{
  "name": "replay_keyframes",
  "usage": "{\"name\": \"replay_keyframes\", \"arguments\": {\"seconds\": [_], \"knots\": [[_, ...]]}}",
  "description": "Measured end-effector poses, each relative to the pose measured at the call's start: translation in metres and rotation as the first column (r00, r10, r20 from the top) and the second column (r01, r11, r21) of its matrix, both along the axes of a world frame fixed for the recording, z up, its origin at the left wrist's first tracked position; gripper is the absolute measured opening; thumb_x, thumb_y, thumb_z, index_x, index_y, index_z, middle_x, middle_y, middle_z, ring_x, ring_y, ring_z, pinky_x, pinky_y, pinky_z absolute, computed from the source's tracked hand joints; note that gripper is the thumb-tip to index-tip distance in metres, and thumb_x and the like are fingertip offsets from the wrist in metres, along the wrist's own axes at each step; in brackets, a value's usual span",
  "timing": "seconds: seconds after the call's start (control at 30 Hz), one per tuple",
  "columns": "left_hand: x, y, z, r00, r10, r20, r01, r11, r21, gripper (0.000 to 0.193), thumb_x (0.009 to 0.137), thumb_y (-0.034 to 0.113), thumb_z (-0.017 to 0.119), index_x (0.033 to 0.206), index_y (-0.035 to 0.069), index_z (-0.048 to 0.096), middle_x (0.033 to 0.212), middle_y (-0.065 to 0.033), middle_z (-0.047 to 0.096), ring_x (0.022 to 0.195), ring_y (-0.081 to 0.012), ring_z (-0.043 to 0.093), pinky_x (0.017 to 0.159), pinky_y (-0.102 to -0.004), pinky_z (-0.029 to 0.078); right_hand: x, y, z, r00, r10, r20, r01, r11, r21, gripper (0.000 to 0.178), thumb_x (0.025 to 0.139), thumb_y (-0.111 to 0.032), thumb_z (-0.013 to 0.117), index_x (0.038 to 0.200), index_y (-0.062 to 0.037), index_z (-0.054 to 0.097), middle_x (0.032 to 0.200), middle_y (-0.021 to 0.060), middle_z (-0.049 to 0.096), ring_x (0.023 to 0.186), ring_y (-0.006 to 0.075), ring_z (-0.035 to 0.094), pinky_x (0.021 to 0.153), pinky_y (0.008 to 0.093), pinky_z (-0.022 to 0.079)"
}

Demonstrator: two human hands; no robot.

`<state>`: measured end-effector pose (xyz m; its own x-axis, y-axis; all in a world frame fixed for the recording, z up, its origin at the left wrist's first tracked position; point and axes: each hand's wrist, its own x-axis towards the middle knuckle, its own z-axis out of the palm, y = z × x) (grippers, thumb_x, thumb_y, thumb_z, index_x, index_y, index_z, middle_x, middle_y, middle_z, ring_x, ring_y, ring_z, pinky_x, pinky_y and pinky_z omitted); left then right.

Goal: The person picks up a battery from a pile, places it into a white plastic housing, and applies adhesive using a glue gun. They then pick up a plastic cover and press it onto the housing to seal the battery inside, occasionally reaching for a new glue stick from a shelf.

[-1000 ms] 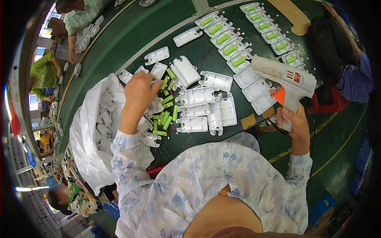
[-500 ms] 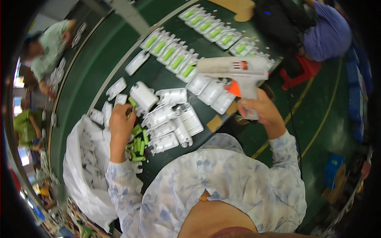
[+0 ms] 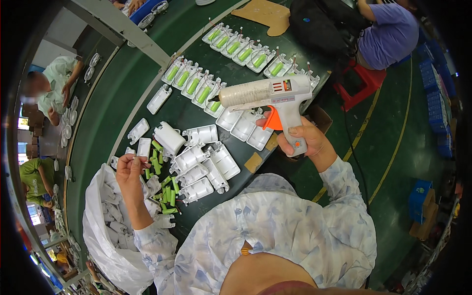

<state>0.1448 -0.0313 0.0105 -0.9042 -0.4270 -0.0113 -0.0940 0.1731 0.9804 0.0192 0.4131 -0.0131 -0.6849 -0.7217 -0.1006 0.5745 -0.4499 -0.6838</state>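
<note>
At the far left, past the dark green workbench, a co-worker in a green shirt has pale marks on the fabric, too small to read. Nearer, an open white sack full of small white parts stands against the bench. By its upper edge the person's left hand is raised, thumb and fingers drawn close at the tips; whether anything thin is between them cannot be told. Just right of it lie loose green cells in a heap, some with fine leads; tugging one from the tangle could strain a lead. Next come white casings without cells, overlapping unevenly, so a nudge might slide them. Beyond, rows of filled casings stand close together with leads poking up. Above the near row is the dark nozzle of a white glue gun; if it is hot, a drip or low swing could smear a casing or knock leads aside. The right hand has its fingers wrapped round the gun's handle by an orange trigger; an accidental squeeze might release glue. The gun's side carries small print, too fine to read. Farther right, a black cable could catch the forearm, and a blue box bears blurred printing.
</note>
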Motion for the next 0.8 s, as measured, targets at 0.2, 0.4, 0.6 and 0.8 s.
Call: {"name": "replay_keyframes", "arguments": {"seconds": [0.2,0.4,0.6,0.8], "knots": [[-0.005,0.010,-0.014,0.991,0.004,0.131,0.025,0.976,-0.217,0.016,0.095,0.005,0.059,0.110,0.000,0.056,0.090,-0.0087,0.070,0.072,-0.0124,0.064,0.064,-0.0236,0.051,-0.003,-0.008,-0.006,1.000,-0.012,-0.006,0.012,0.998,0.065,0.069,0.083,-0.024,0.064,0.140,0.0059,0.040,0.117,0.0243,0.064,0.056,0.0161,0.059,0.049,0.0270,0.048],[0.008,0.023,-0.017,0.965,-0.059,0.255,0.169,0.883,-0.438,0.031,0.085,0.012,0.072,0.114,0.000,0.066,0.095,-0.0110,0.071,0.084,-0.0174,0.068,0.078,-0.0313,0.055,0.000,-0.007,-0.026,0.996,-0.061,-0.058,0.069,0.986,0.153,0.076,0.077,-0.030,0.072,0.138,0.0039,0.042,0.129,0.0212,0.060,0.053,0.0173,0.057,0.046,0.0276,0.046],[0.007,-0.003,0.051,0.996,-0.064,-0.058,0.006,0.725,-0.689,0.017,0.086,0.010,0.070,0.100,0.000,0.069,0.090,-0.0143,0.070,0.083,-0.0257,0.069,0.071,-0.0343,0.054,0.008,-0.009,-0.022,0.990,-0.057,-0.125,0.072,0.991,0.116,0.068,0.080,-0.023,0.066,0.136,0.0075,0.042,0.130,0.0241,0.059,0.058,0.0226,0.063,0.050,0.0327,0.051],[-0.024,-0.054,0.212,0.812,-0.127,-0.569,-0.530,0.249,-0.811,0.016,0.084,0.003,0.069,0.100,0.005,0.068,0.086,-0.0119,0.068,0.070,-0.0237,0.066,0.064,-0.0330,0.052,0.006,-0.013,-0.014,0.989,-0.029,-0.147,0.051,0.988,0.147,0.064,0.083,-0.022,0.063,0.136,0.0075,0.043,0.130,0.0230,0.060,0.060,0.0229,0.064,0.051,0.0322,0.053]]}}
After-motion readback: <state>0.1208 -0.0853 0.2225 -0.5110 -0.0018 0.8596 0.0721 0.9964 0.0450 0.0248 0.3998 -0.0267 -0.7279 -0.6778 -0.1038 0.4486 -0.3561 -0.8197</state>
